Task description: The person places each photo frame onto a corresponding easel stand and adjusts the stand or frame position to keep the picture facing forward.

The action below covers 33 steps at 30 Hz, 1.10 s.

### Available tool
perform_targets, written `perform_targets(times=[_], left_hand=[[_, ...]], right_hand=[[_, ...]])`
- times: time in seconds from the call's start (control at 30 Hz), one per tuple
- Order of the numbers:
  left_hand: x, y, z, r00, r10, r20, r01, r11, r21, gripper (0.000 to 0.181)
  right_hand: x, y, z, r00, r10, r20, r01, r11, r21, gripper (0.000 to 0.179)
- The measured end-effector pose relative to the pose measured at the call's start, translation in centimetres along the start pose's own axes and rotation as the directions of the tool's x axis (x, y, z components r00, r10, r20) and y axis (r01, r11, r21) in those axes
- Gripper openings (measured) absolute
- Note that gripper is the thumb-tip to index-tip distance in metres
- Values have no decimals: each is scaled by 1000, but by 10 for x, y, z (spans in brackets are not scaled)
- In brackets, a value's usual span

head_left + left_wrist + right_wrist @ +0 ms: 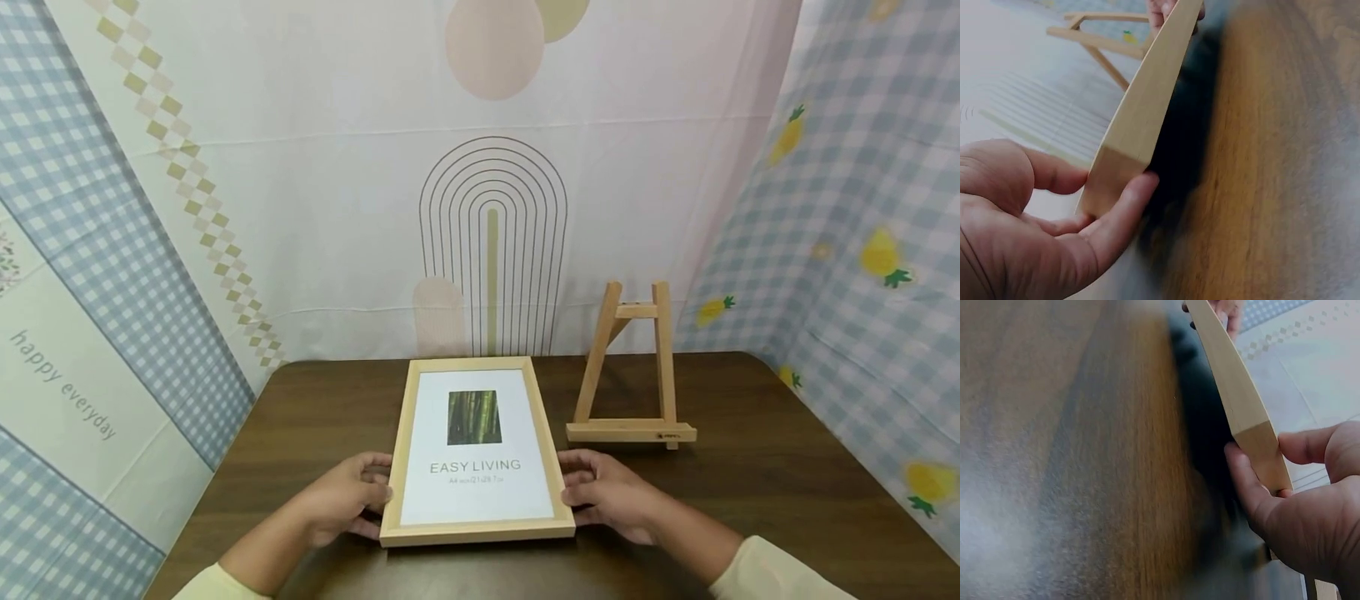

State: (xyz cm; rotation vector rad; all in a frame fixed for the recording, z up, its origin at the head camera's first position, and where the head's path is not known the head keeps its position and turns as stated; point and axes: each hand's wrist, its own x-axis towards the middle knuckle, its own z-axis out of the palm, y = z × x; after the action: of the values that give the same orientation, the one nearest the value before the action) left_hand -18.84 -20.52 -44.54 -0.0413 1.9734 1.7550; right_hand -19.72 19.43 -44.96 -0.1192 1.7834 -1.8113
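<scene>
A light-wood picture frame (483,531) faces up in the head view, holding a white sheet that has a small bamboo photo and the words EASY LIVING. My left hand (345,498) grips its left side near the front corner. The right hand (609,497) holds the opposite side at the same height. In the left wrist view, the left thumb (1063,175) presses the frame's upper edge while a finger reaches under its corner. The right wrist view shows a like grip, with a finger (1246,472) beneath the corner. A dark shadow lies on the table under the frame.
A small wooden easel (633,429) stands upright to the right of the frame, beyond my right hand. Both rest over a dark brown wooden table (757,492). Behind it hangs a white patterned cloth (337,208), with checked cloths on either side.
</scene>
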Motion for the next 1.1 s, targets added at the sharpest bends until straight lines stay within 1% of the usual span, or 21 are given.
perform_targets(times=[0.17,0.3,0.43,0.67,1.1], left_hand=[[3,-2,-7,996,-8,90,15,997,-73,82],[6,-4,-9,993,0,117,11,996,-93,86],[9,-5,-9,993,8,116,4,995,-98,86],[8,-7,-10,994,23,109,-12,994,-108,85],[8,-10,-13,993,40,113,-27,994,-110,86]], right_hand=[[4,0,-4,999,2,44,-3,1000,17,84],[6,-1,-6,998,3,65,-4,1000,12,91],[7,-2,-9,998,11,68,-12,1000,3,92],[10,-1,-12,996,12,88,-15,1000,26,92],[11,0,-9,996,-2,88,-1,999,36,94]])
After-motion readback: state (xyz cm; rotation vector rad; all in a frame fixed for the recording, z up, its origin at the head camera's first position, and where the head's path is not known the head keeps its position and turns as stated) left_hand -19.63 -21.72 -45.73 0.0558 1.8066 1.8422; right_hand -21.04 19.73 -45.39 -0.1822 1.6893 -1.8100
